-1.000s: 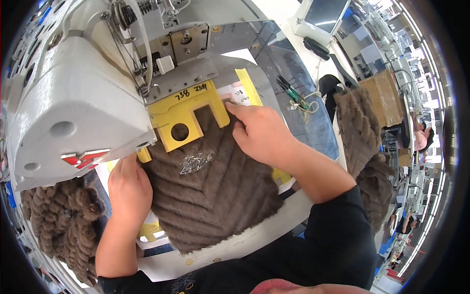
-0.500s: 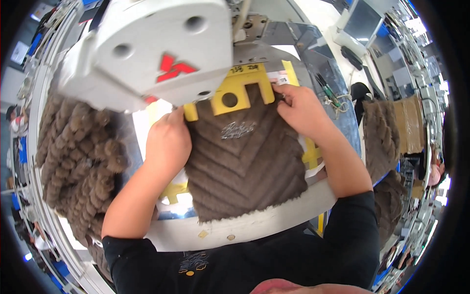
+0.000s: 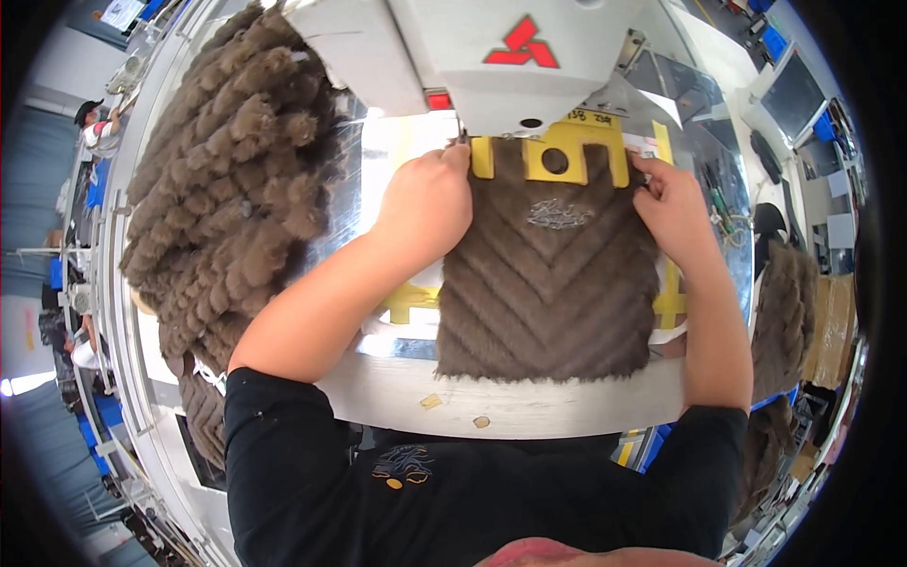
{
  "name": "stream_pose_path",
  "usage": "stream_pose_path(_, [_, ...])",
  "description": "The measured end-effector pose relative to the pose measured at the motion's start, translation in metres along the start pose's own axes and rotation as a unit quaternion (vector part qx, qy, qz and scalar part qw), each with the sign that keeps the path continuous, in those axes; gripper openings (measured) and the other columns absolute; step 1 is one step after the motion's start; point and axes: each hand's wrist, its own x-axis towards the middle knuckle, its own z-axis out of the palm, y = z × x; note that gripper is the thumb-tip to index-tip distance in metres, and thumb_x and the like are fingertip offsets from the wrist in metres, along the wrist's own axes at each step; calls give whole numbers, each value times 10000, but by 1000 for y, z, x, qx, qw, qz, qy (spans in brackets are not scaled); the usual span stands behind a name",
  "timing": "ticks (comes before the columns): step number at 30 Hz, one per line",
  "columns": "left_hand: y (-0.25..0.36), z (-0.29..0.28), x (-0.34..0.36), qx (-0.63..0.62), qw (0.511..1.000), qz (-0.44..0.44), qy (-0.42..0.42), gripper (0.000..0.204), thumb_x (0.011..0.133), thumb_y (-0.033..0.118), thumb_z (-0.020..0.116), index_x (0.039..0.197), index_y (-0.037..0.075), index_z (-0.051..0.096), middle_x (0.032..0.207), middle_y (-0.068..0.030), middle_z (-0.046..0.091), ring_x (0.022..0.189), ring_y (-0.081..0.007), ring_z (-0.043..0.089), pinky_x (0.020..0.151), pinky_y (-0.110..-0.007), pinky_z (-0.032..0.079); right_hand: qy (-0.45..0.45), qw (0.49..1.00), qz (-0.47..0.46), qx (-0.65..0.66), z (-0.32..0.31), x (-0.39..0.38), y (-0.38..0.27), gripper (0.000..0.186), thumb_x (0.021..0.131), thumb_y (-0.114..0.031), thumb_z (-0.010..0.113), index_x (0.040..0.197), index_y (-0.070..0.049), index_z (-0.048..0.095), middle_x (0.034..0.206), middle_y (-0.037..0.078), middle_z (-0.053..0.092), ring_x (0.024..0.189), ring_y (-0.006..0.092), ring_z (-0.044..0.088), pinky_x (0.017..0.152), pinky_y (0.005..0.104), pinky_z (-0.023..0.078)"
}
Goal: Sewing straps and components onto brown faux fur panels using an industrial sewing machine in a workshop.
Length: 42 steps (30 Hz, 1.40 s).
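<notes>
A brown fur panel point(image 3: 548, 302) with chevron seams and silvery script lies under the white machine head point(image 3: 529, 76), which bears a red emblem. A yellow template point(image 3: 590, 165) with cut-outs and a round hole covers its upper edge. My left hand point(image 3: 430, 194) is closed at the panel's upper left corner beside the template, fingertips partly hidden. My right hand point(image 3: 673, 203) grips the upper right edge with curled fingers and thumb, just beside the template. Yellow tape point(image 3: 411, 300) lies on the plate beneath.
A large heap of ruffled fur point(image 3: 227, 170) fills the left side. On the right are a green-handled tool point(image 3: 710, 203), more fur point(image 3: 784, 312), a cardboard box point(image 3: 831, 331) and a monitor point(image 3: 794, 94). A person point(image 3: 94, 128) works at the far left.
The camera view has swung left, so the machine, panel and both hands appear farther right and more of the left fur heap shows. The hands remain at the panel's upper corners.
</notes>
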Motion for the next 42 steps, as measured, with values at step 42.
stream_pose_path(42, [79, -270, -104, -536, 738, 337, 233, 334, 1035, 113, 538, 1346, -6, 562, 1323, -224, 640, 1158, -304, 674, 1037, -468, 540, 28, 949, -284, 132, -45, -70, -64, 592, 917, -343, 719, 1397, -26, 578, 1117, 132, 650, 1022, 259, 627, 925, 391, 498])
